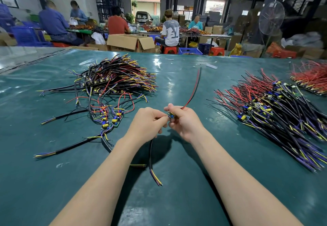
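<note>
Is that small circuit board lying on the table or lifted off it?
Lifted off: the right hand pinches the circuit board above the table, with a shadow beneath; the left hand holds a black cable.

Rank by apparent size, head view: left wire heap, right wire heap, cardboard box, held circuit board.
1. right wire heap, left wire heap: look alike, unranked.
2. cardboard box: smaller here, but farther from the camera, so unsure.
3. circuit board: smallest.
</note>
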The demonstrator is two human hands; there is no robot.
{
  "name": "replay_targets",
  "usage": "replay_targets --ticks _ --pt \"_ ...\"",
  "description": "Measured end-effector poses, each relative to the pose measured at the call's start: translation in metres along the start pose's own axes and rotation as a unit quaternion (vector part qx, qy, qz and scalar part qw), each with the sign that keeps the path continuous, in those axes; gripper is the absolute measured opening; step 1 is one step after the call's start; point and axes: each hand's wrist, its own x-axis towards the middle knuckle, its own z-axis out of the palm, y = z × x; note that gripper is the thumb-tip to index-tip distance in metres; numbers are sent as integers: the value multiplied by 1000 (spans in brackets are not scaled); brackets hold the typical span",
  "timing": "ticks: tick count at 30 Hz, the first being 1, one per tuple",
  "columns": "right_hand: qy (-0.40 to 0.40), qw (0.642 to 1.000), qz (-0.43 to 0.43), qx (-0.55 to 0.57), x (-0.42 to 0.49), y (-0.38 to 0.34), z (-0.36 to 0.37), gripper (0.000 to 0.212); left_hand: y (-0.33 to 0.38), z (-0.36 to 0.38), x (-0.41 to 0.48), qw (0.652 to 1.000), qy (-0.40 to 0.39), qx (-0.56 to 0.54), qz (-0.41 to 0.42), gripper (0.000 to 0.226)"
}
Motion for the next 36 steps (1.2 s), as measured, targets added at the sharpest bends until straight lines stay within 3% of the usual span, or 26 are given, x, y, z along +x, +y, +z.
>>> replay_targets --ticks 7,12,19,24,27,31,33,36 --pt "-31 999 22 19 0 -2 0 23 1 -7 -2 987 2 114 114 33" --pt "-11 998 58 7 0 -3 -2 26 7 -6 -4 956 27 229 180 32" --pt "9 998 62 15 1 -4 -3 25 4 -3 -4 946 58 242 209 35" --pt "-10 1000 16 -9 1 0 -5 22 0 0 0 975 -3 189 114 28" --pt "-32 999 7 9 2 -1 -5 21 2 0 2 998 -42 31 20 27" --pt "-69 996 -31 -44 2 -3 -7 21 5 -1 4 978 -92 -155 -104 32" --pt "-85 994 -48 -57 2 -2 -4 19 7 0 4 962 -84 -213 -146 34" --pt "-64 996 -46 -34 1 -2 -2 20 10 6 3 969 -17 -208 -131 37"
